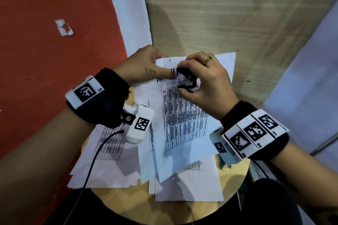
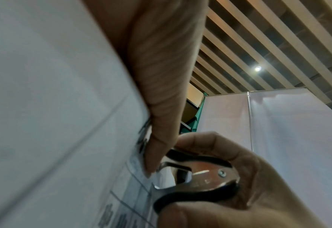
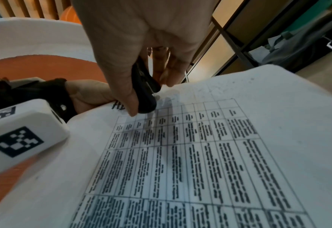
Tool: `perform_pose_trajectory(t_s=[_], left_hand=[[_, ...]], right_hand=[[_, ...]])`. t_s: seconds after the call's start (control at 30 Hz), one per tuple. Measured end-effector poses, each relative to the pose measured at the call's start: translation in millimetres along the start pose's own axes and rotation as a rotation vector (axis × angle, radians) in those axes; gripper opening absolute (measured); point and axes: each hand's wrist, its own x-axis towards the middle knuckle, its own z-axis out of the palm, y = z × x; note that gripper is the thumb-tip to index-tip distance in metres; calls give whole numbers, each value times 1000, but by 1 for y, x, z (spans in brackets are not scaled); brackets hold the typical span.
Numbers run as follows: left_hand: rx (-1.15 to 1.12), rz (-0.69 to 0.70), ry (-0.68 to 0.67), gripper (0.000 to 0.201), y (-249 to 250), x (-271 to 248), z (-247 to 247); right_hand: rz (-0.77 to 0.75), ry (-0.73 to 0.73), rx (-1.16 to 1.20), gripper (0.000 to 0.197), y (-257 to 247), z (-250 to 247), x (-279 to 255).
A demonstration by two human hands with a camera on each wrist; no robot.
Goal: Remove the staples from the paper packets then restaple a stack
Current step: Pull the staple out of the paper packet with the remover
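A printed paper packet (image 1: pixel 184 120) with a table on it lies tilted over other sheets on the round wooden table (image 1: pixel 128 202). My left hand (image 1: pixel 164 72) pinches its top left corner, thumb pressed on top and fingers hidden under the edge. My right hand (image 1: pixel 181 77) grips a black staple remover (image 1: pixel 191 82) near that corner, right beside the left thumb. In the left wrist view the remover's metal jaws (image 2: pixel 204 174) touch the packet (image 2: pixel 54 123) at the thumb tip (image 2: pixel 151 162). In the right wrist view the remover (image 3: pixel 145 95) stands on the page (image 3: pixel 200 154). I see no staple.
More paper packets are spread under the held one, one at the left (image 1: pixel 109 151) and one at the front (image 1: pixel 192 184). A small green and metal object (image 1: pixel 224 164) lies on the table under my right wrist. A black cable (image 1: pixel 91 160) hangs from the left wrist camera.
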Motion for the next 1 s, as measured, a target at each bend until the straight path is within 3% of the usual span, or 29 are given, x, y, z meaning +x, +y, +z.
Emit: perform_pose_trajectory(t_s=[0.47, 0.57, 0.63, 0.83, 1.0], left_hand=[[-111, -9, -39, 19, 2, -4, 0], [-123, 3, -29, 47, 3, -5, 1], [-131, 7, -21, 52, 3, -5, 1], [-162, -17, 7, 11, 5, -7, 1], [-149, -11, 2, 16, 6, -9, 1]], right_hand=[[-102, 37, 28, 32, -2, -1, 6], [-124, 46, 24, 31, -1, -1, 6], [-141, 53, 10, 30, -1, -1, 6], [-162, 73, -50, 28, -1, 1, 7], [-173, 78, -85, 27, 0, 4, 7]])
